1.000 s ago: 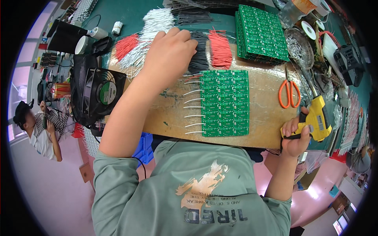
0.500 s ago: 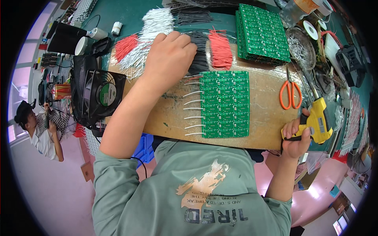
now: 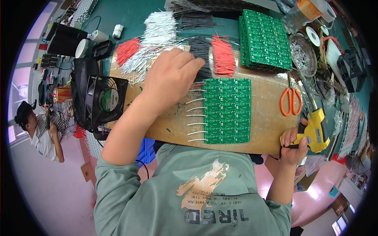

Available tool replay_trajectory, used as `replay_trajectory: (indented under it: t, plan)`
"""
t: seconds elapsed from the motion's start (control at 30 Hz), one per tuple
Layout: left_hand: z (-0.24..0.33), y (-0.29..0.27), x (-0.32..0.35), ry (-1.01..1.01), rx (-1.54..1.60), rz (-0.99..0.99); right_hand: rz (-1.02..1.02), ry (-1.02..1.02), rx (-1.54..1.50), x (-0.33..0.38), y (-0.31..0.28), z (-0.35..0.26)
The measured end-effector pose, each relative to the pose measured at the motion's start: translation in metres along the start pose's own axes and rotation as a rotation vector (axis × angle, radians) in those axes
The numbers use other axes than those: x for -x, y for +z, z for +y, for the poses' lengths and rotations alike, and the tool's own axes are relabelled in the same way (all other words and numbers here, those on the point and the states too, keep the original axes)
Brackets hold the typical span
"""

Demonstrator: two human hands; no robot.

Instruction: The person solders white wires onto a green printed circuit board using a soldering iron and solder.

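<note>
A green circuit board panel (image 3: 227, 112) lies on the brown work board, with several white wires (image 3: 195, 115) sticking out from its left edge. My left hand (image 3: 171, 76) is above the panel's far left corner, thumb and fingers drawn together in a pinch; whatever lies between the fingertips is hidden. Just beyond it are a heap of white wires (image 3: 159, 29), a bundle of black wires (image 3: 200, 51) and a bundle of red wires (image 3: 223, 57). At the right, my right hand (image 3: 294, 143) is wrapped round the handle of a yellow soldering gun (image 3: 316, 131), whose metal barrel points away.
Orange-handled scissors (image 3: 290, 101) lie between panel and soldering gun. A stack of green circuit boards (image 3: 267, 41) stands at the far right, beside a metal dish (image 3: 303, 55) of scraps. A black fan (image 3: 104, 96) stands on the left. Another person (image 3: 41, 129) sits at far left.
My left hand has come nearer, from over the wire bundles toward the panel's far left corner. The right hand keeps its grip on the soldering gun. The whole view has shifted slightly.
</note>
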State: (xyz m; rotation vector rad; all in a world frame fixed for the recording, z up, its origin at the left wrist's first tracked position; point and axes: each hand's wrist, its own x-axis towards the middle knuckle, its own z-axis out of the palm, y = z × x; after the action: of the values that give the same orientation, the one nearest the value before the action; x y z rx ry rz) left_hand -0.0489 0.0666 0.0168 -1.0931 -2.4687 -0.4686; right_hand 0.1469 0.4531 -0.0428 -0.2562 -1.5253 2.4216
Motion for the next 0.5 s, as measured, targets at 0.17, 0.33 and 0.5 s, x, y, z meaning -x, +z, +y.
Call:
replay_trajectory:
  t: [0.17, 0.33, 0.5]
  plan:
    - [0.012, -0.005, 0.016, -0.009, 0.069, 0.009, -0.068, 0.159, -0.078, 0.014, 0.015, 0.001]
    - [0.025, -0.001, 0.04, -0.007, 0.137, -0.013, -0.204, 0.385, -0.049, 0.028, 0.049, 0.007]
    - [0.027, 0.002, 0.056, -0.041, 0.226, -0.057, -0.248, 0.61, -0.024, 0.028, 0.071, 0.0]
